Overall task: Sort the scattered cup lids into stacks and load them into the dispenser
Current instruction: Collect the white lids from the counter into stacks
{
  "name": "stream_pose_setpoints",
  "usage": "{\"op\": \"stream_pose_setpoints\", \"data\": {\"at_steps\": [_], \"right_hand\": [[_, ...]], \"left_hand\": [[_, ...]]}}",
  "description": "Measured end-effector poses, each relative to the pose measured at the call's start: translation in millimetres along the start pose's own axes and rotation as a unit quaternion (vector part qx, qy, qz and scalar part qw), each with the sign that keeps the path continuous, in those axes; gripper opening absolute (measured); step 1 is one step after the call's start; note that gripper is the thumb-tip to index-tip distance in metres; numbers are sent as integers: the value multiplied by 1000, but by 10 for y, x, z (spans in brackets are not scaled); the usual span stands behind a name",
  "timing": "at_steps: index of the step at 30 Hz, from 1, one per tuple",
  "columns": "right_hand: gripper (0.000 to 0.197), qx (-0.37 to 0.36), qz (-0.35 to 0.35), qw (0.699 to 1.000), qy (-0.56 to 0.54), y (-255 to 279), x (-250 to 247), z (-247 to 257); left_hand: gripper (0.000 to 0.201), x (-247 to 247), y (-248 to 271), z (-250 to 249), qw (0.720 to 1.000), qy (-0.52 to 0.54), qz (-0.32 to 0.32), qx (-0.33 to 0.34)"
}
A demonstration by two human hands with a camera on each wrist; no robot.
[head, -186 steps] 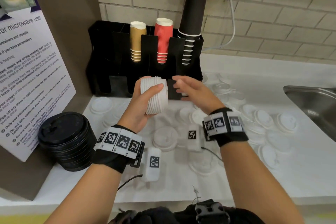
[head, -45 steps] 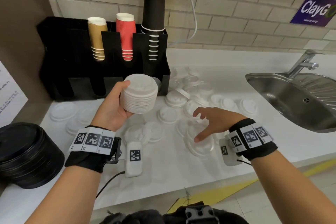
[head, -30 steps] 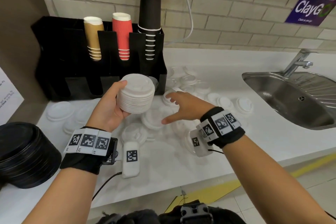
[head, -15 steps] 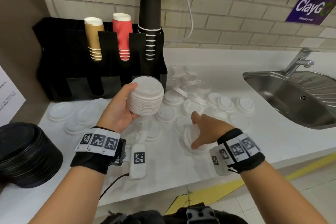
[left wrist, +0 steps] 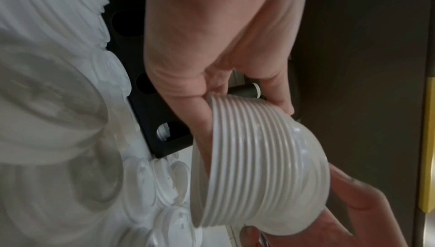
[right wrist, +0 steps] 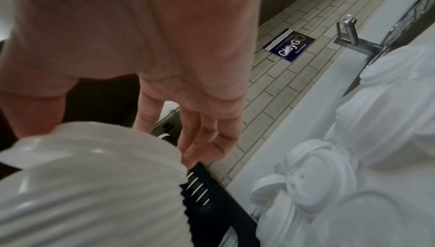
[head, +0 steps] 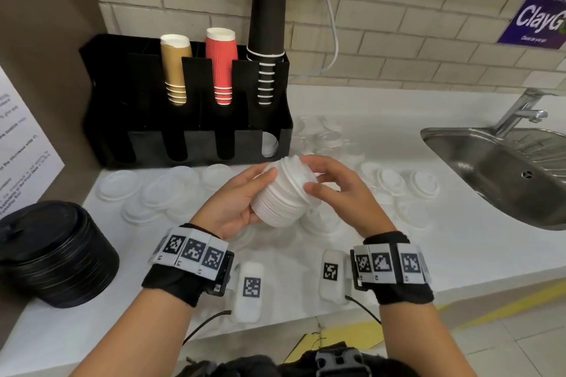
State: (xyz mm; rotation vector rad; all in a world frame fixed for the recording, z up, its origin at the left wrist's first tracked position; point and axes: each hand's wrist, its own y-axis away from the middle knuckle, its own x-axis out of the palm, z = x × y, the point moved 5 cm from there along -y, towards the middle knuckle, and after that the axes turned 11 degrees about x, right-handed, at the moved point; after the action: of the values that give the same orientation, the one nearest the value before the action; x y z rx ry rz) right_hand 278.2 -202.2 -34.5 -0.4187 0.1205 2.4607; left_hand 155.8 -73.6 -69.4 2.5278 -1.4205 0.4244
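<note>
My left hand (head: pixel 260 193) grips a tilted stack of white cup lids (head: pixel 280 196) above the counter. My right hand (head: pixel 309 174) curls thumb and fingers round the top lid (head: pixel 295 170) of that stack. The left wrist view shows the ribbed stack (left wrist: pixel 254 173) under my palm. In the right wrist view the same stack (right wrist: pixel 94 186) sits below my fingers (right wrist: pixel 207 139). Several loose white lids (head: pixel 395 180) lie scattered on the white counter (head: pixel 398 254). The black dispenser (head: pixel 147 119) stands behind, with white lids (head: pixel 269 144) in its rightmost lower slot.
Brown (head: pixel 176 70), red (head: pixel 221 67) and black (head: pixel 266 40) cup stacks stand in the dispenser's top. A pile of black lids (head: pixel 52 251) sits at front left. A steel sink (head: pixel 505 168) and tap (head: pixel 520 110) are to the right. The counter's front edge is near my wrists.
My right hand rose from the loose lids on the counter and now meets the top of the stack. My left hand brought the stack down and tilted it to the right.
</note>
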Motion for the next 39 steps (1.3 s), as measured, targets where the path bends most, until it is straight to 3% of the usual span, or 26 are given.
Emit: {"op": "stream_pose_setpoints", "data": {"at_steps": [11, 19, 28, 39], "right_hand": [[38, 17, -35, 999, 19, 85, 29, -113], [38, 27, -36, 999, 31, 103, -25, -128], [37, 25, -20, 998, 48, 64, -50, -91], [39, 2, -20, 997, 79, -42, 11, 0]], "left_hand": [[42, 48, -8, 109, 999, 27, 4, -38], [45, 92, -29, 117, 998, 11, 33, -43], [27, 86, -44, 84, 998, -1, 39, -48], [32, 34, -86, 37, 998, 5, 42, -52]]}}
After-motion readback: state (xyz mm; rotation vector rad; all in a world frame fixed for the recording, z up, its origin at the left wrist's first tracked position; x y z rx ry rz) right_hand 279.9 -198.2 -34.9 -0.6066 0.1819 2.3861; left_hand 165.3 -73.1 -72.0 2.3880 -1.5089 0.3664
